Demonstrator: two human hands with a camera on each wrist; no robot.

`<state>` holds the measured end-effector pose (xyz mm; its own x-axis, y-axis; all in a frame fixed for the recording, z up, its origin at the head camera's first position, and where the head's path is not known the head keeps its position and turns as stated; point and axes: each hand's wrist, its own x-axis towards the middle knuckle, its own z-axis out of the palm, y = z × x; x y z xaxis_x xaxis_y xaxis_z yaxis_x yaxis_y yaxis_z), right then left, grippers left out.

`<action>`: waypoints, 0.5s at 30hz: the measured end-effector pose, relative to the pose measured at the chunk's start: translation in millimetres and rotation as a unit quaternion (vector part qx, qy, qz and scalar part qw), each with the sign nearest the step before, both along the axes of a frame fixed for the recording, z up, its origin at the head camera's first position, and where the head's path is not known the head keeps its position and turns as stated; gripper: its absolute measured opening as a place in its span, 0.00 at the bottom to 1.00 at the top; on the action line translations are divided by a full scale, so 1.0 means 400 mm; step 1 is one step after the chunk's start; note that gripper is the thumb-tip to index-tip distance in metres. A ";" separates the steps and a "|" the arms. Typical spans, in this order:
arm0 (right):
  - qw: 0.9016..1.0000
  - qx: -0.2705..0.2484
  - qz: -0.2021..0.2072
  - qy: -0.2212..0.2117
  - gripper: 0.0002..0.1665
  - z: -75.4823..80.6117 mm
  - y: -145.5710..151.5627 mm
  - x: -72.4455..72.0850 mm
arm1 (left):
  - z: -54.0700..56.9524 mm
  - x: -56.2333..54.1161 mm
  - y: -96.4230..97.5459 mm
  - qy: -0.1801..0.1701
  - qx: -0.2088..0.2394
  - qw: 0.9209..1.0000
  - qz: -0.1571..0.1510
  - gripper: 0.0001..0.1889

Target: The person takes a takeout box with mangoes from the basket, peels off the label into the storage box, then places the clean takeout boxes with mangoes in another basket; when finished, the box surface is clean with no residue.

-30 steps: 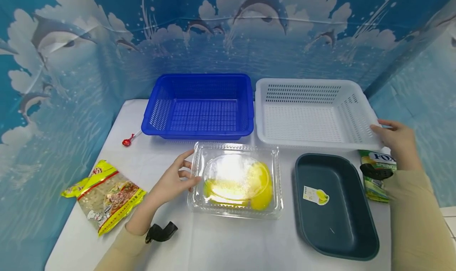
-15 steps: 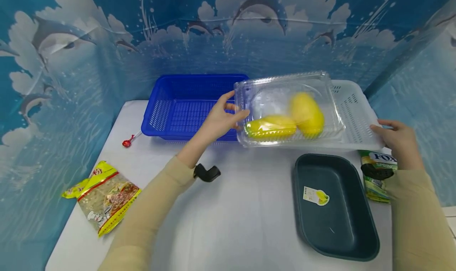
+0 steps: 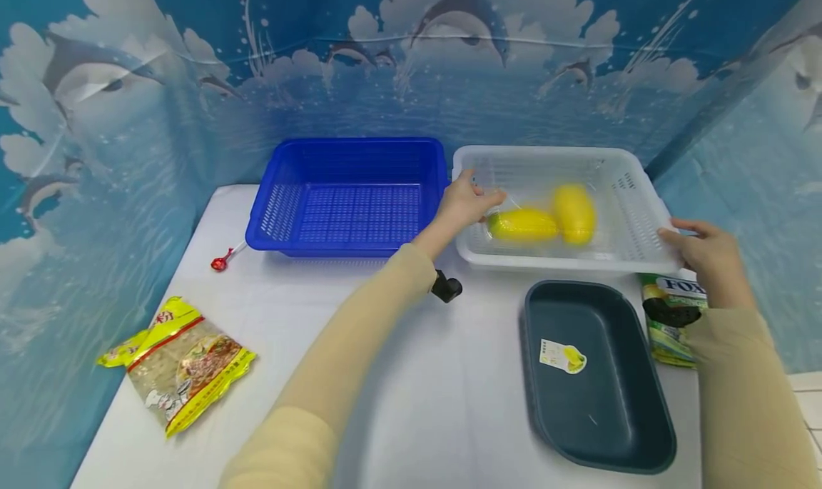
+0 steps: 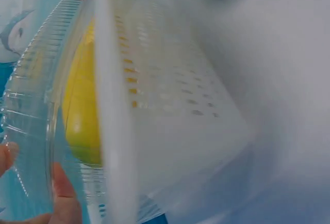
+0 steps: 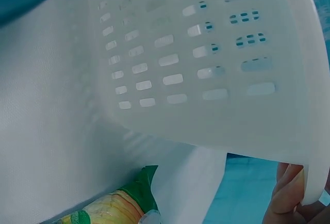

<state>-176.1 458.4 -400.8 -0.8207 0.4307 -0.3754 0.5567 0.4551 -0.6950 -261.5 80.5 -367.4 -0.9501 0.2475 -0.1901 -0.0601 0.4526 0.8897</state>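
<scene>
A clear plastic clamshell box (image 4: 31,105) lies within the white basket (image 3: 559,264), low between its walls in the head view. Inside the box show two yellow fruit-like pieces, one long with a greenish tip (image 3: 523,225) and one rounder (image 3: 574,214). My left hand (image 3: 465,202) pinches the box's left edge; the left wrist view has thumb and finger on its clear rim, just above the basket's edge. At the basket's right end, my right hand (image 3: 706,250) grips the rim, its fingers curled around the corner in the right wrist view.
A blue basket (image 3: 349,250) stands left of the white one. In front is a dark grey-green tub (image 3: 604,403) with a label. A green FOX packet (image 3: 671,332) lies at right, a yellow food bag (image 3: 189,367) and a red lollipop (image 3: 220,264) at left.
My left hand has carried the clear box from the front middle of the table, up and right over the white basket, then down into it. The right hand has kept its hold on the rim.
</scene>
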 end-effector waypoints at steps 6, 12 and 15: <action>1.000 0.006 0.021 0.005 0.49 0.002 -0.014 -0.007 | -0.033 0.014 0.006 0.051 -0.100 0.994 -0.012 0.39; 1.000 0.022 0.021 0.003 0.48 0.004 -0.007 -0.019 | -0.016 0.044 0.004 0.133 -0.190 0.971 -0.060 0.29; 0.999 0.023 0.027 0.005 0.49 0.005 0.002 -0.017 | -0.009 0.054 -0.006 0.159 -0.193 0.965 -0.086 0.25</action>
